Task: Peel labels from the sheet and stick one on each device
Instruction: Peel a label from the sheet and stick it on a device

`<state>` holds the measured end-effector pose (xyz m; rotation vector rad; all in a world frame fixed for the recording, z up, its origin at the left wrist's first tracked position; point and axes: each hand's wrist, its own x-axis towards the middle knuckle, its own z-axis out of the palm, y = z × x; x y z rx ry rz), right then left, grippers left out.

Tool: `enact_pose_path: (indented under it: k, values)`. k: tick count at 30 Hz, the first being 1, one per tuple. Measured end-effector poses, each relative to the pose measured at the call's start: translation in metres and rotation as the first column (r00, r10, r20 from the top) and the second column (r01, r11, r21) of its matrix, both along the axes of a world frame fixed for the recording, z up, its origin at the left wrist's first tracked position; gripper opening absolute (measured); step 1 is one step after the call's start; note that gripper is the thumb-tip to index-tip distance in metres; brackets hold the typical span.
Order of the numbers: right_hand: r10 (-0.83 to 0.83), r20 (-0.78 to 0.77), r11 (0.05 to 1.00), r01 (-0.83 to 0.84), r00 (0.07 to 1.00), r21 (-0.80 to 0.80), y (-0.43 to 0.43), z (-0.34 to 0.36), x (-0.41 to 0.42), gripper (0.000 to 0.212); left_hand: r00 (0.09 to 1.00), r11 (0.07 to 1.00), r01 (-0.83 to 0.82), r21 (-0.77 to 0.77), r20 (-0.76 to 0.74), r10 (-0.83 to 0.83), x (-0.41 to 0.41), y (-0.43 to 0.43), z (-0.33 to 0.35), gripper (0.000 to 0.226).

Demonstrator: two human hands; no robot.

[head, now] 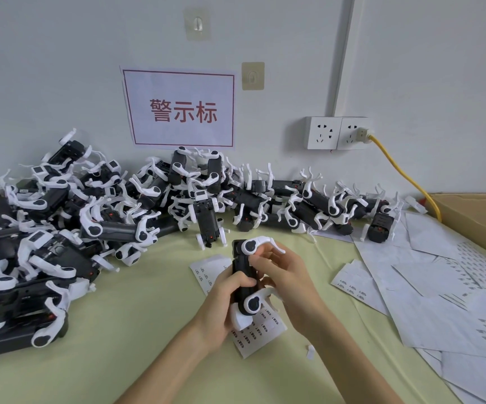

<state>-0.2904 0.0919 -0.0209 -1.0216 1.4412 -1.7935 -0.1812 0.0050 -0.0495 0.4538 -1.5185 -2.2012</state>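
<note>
Where the left hand (221, 301) and right hand (282, 275) wrap the device (243, 275), its lower body and any label on it are hidden; print on the label sheet (260, 330) beneath is too small to read. The yellow-green table (119, 330) carries a pile of devices (90, 214) along the white wall (60, 68), which bears a red-lettered sign (182, 110). Spent backing sheets (440, 301) lie right. The left grip curls round the device's body; the right fingertips (254, 259) press its side, thumb behind.
</note>
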Motion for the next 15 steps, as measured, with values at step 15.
enact_pose_path:
  k: [15]
  values:
    - [0.164,0.05,0.984,-0.161,0.985,-0.072,0.0031,0.0002,-0.0067,0.018,0.998,0.996,0.006,0.093,-0.058,-0.001,0.0082,0.0029,0.0067,0.031]
